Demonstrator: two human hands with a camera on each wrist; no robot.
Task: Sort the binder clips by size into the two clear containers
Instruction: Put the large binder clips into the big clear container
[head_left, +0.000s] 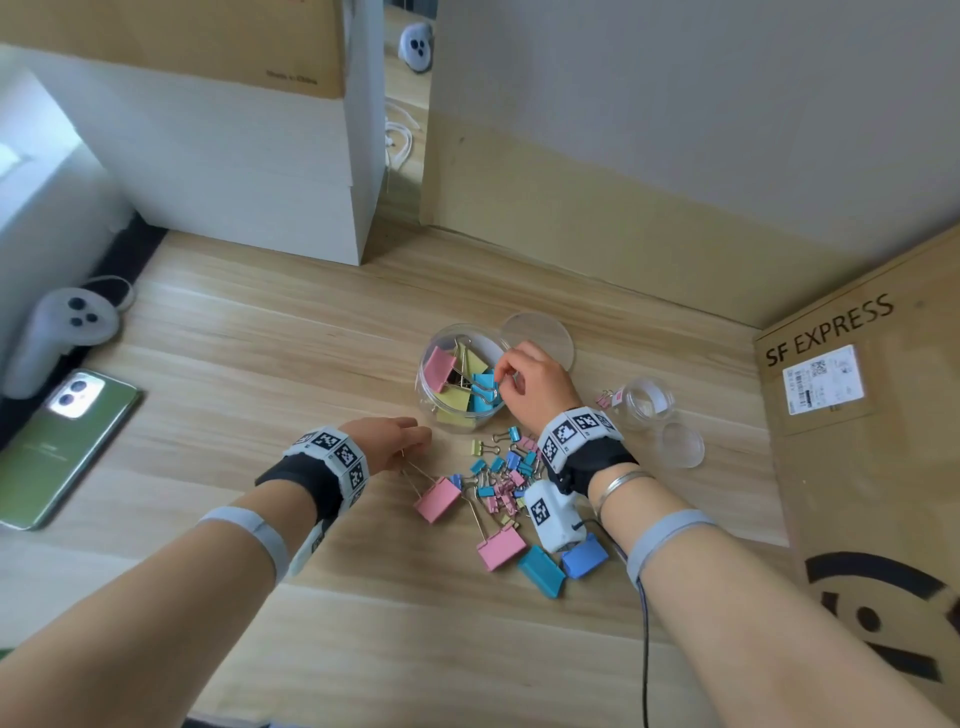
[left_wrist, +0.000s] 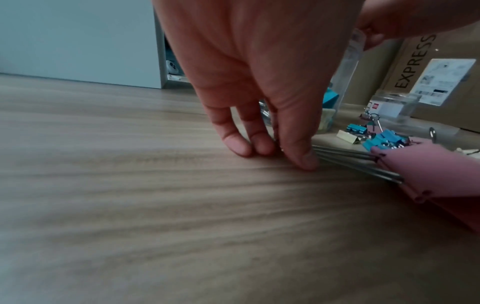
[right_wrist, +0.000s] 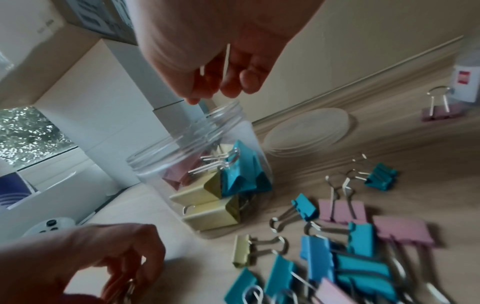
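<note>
Clear plastic, the large container (head_left: 460, 376) stands open on the wooden table (head_left: 260, 364) so big clips drop straight in. The right hand (head_left: 530, 382), over its mouth, pinches a teal clip (head_left: 485, 391) by the wire handles. Just nearer, the left hand (head_left: 392, 441) pinches the handles of a pink clip (head_left: 439, 499). The smaller container (head_left: 647, 402), to its right, looks empty; small clips (head_left: 506, 470) lie piled beside.

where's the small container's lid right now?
Head view: the small lid lies flat on the table, right of the right hand, just in front of the small clear container and beside the SF Express box.
</note>
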